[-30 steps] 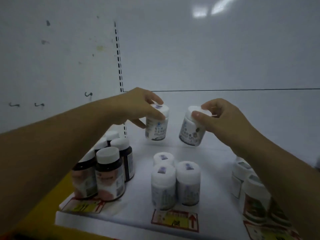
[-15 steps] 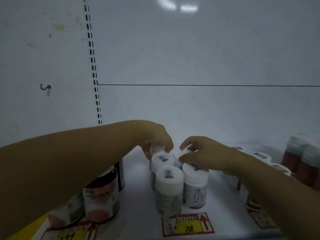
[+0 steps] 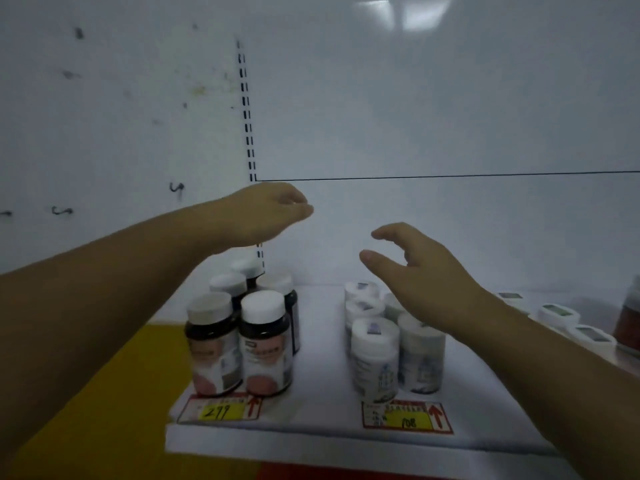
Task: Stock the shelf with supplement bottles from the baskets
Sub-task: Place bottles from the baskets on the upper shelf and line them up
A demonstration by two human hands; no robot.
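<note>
In the head view, a white shelf board (image 3: 322, 372) is seen across the lower middle of the frame. The goods on it are stood upright in short files running from the front edge toward the white back panel (image 3: 415, 116), presumably so that each product sits behind its own price label. At lower centre-right, white plastic supplement bottles with white caps (image 3: 374, 358) are ranked two abreast and touching, directly behind a red-bordered yellow price label marked 108 (image 3: 407, 415). At lower centre-left, dark brown bottles with white caps (image 3: 265, 344) are grouped likewise behind a similar label marked 299 (image 3: 218, 408). A bare strip of board is left between the groups, by which the two products are kept distinct. The left hand (image 3: 266, 213) is held at mid-frame, above and well apart from the dark bottles. Its fingers (image 3: 299, 206) droop in a loose curl, and nothing is held. The right hand (image 3: 426, 275) is held over the white bottles, part of the rear ones being hidden by it. Its thumb and fingers (image 3: 388, 233) are spread in an open curve about as wide as a cap, nothing is gripped, and no contact with the caps can be made out. Since both hands are empty, more stock is judged to be needed from the baskets, none of which is in view. A row of low white-lidded containers (image 3: 557, 313) and a reddish-brown bottle (image 3: 628, 320) cut off by the frame are seen at the right edge. A black slotted upright (image 3: 246, 126) is seen at upper centre-left, and a yellow surface (image 3: 121, 393) at lower left.
</note>
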